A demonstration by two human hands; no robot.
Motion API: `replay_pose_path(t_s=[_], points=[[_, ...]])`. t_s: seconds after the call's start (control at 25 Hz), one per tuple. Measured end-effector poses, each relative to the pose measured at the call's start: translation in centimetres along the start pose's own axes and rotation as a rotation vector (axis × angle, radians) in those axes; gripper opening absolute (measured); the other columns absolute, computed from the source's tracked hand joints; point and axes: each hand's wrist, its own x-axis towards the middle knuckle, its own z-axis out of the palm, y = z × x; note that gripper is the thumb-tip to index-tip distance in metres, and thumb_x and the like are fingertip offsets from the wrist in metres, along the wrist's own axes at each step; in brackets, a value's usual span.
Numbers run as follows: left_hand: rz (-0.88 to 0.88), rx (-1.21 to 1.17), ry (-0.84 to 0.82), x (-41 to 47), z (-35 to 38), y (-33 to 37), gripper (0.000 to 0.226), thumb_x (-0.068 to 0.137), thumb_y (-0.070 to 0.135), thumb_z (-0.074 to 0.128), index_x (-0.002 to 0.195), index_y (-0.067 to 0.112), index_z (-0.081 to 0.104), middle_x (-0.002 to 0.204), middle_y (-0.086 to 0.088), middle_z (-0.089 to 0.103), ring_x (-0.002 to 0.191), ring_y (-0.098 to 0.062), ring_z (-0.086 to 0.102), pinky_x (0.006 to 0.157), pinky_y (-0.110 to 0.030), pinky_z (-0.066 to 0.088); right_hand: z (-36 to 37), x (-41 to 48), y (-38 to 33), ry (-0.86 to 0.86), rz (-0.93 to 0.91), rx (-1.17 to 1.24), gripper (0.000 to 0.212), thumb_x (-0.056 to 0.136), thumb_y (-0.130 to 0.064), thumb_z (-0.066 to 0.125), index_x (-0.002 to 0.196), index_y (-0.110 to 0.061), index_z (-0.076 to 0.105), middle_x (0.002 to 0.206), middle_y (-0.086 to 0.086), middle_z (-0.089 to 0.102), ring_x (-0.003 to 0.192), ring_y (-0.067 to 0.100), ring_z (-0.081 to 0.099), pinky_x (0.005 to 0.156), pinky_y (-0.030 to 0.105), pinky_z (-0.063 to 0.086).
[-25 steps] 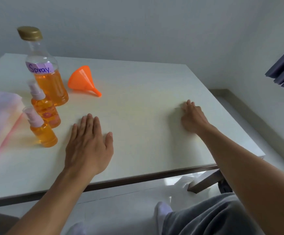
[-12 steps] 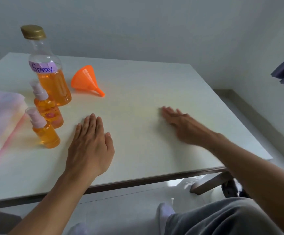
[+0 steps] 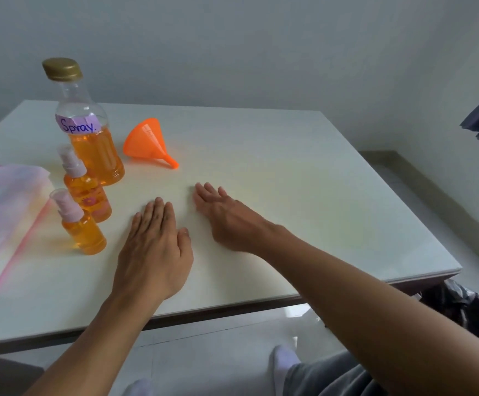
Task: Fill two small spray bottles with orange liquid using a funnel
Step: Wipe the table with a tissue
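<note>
Both grips are released. The left grip lies flat, palm down on the desk with fingers straight, and the right grip is just beside it, fingers extended toward the far left and holding nothing.

Near the left grip's fingertips stand the two small spray bottles, the nearer spray bottle and the farther spray bottle. Both are upright with pale pump tops on, and both already look full of orange liquid. They are probably light, narrow and easy to tip. Each is best held round the body with one grip while the other turns the collar under the pump, not the nozzle.

Behind them stands the big bottle, labelled "Spray", roughly half full and closed with a gold cap. It is likely the heaviest item, so take it at the ribbed lower body.

The funnel lies on its side, spout toward the right grip. It looks like thin, stiff plastic — weightless and apt to roll — so pinch it at the wide rim.

A pastel cloth lies at the desk's left edge, handy if wet plastic turns slippery.
</note>
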Motion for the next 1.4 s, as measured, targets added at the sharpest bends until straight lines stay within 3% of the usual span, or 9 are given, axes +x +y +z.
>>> replay_pose_path(t_s=[0.2, 0.4, 0.52, 0.64, 0.8, 0.96, 1.04, 1.2, 1.4], points=[[-0.006, 0.002, -0.005, 0.0, 0.2, 0.0, 0.062, 0.1, 0.039, 0.014, 0.155, 0.012, 0.002, 0.164, -0.007, -0.004, 0.151, -0.018, -0.006, 0.121, -0.032, -0.005, -2.3, -6.8, 3.5, -0.005, -0.073, 0.086, 0.068, 0.095, 0.009, 0.039, 0.159, -0.01, 0.028, 0.168, 0.005, 0.02, 0.156, 0.017, 0.014, 0.128, 0.039, 0.013], [-0.009, 0.001, -0.015, -0.1, 0.1, 0.1, 0.063, 0.1, 0.04, 0.014, 0.155, 0.011, 0.002, 0.164, -0.007, -0.004, 0.151, -0.019, -0.006, 0.122, -0.034, -0.003, -6.8, -7.2, 4.7, 0.105, 0.172, 0.778, 0.069, 0.085, -0.015, 0.064, 0.151, -0.021, 0.046, 0.154, -0.005, 0.049, 0.143, 0.008, 0.045, 0.119, 0.031, 0.035], [-0.007, 0.003, -0.015, 0.0, 0.1, 0.1, 0.063, 0.1, 0.04, 0.013, 0.155, 0.011, 0.001, 0.164, -0.007, -0.005, 0.151, -0.019, -0.006, 0.122, -0.035, -0.002, -6.3, -7.0, 4.8, 0.205, 0.082, 0.381, 0.037, 0.092, -0.014, 0.071, 0.129, -0.02, 0.07, 0.116, -0.005, 0.073, 0.099, 0.006, 0.07, 0.09, 0.026, 0.058], [-0.013, 0.006, -0.017, 0.0, 0.1, 0.3, 0.063, 0.101, 0.04, 0.014, 0.155, 0.012, 0.001, 0.164, -0.007, -0.006, 0.151, -0.019, -0.007, 0.122, -0.034, -0.003, -4.4, -6.0, 3.4, 0.143, 0.028, 0.259, 0.032, 0.086, -0.011, 0.079, 0.118, -0.015, 0.077, 0.101, -0.004, 0.064, 0.074, -0.005, 0.062, 0.071, 0.008, 0.046], [-0.006, 0.008, -0.015, 0.1, 0.2, 0.1, 0.063, 0.1, 0.04, 0.013, 0.155, 0.012, 0.001, 0.164, -0.007, -0.006, 0.151, -0.019, -0.007, 0.122, -0.035, -0.003, -2.8, -4.1, 1.6, 0.295, 0.097, 0.366, 0.017, 0.084, -0.003, 0.08, 0.101, -0.005, 0.081, 0.091, 0.001, 0.06, 0.062, -0.015, 0.059, 0.065, 0.002, 0.043], [-0.007, -0.001, -0.021, 0.0, 0.1, -0.1, 0.063, 0.1, 0.04, 0.012, 0.155, 0.013, 0.001, 0.164, -0.006, -0.005, 0.151, -0.018, -0.006, 0.122, -0.034, -0.003, -2.5, -5.4, 2.9, 0.389, 0.186, 0.286, 0.004, 0.08, -0.016, 0.084, 0.084, -0.017, 0.083, 0.077, -0.007, 0.056, 0.062, -0.003, 0.054, 0.064, 0.007, 0.04], [-0.007, -0.004, -0.021, 0.0, 0.3, -0.1, 0.063, 0.1, 0.04, 0.012, 0.155, 0.013, 0.002, 0.164, -0.006, -0.005, 0.151, -0.018, -0.006, 0.122, -0.034, -0.003, -3.4, -7.2, 7.3, 0.519, 0.307, 0.162, 0.004, 0.082, -0.018, 0.081, 0.08, -0.02, 0.083, 0.075, -0.005, 0.062, 0.07, 0.011, 0.06, 0.069, 0.023, 0.046], [-0.02, 0.014, -0.012, 0.2, 0.5, 0.1, 0.063, 0.1, 0.041, 0.012, 0.155, 0.013, 0.002, 0.164, -0.005, -0.005, 0.151, -0.018, -0.006, 0.122, -0.034, -0.002, -6.4, -8.7, 12.2, 0.541, 0.859, -0.033, 0.03, 0.092, -0.025, 0.065, 0.082, 0.001, 0.077, 0.097, 0.021, 0.065, 0.095, 0.04, 0.063, 0.077, 0.035, 0.047], [-0.017, 0.006, -0.009, 0.1, 0.4, 0.1, 0.063, 0.1, 0.04, 0.013, 0.155, 0.013, 0.003, 0.164, -0.005, -0.003, 0.151, -0.018, -0.005, 0.122, -0.034, -0.003, -3.9, -5.9, 5.8, 0.277, 0.532, 0.012, 0.036, 0.104, -0.019, 0.045, 0.08, 0.001, 0.063, 0.102, 0.02, 0.055, 0.103, 0.04, 0.056, 0.082, 0.037, 0.046]])
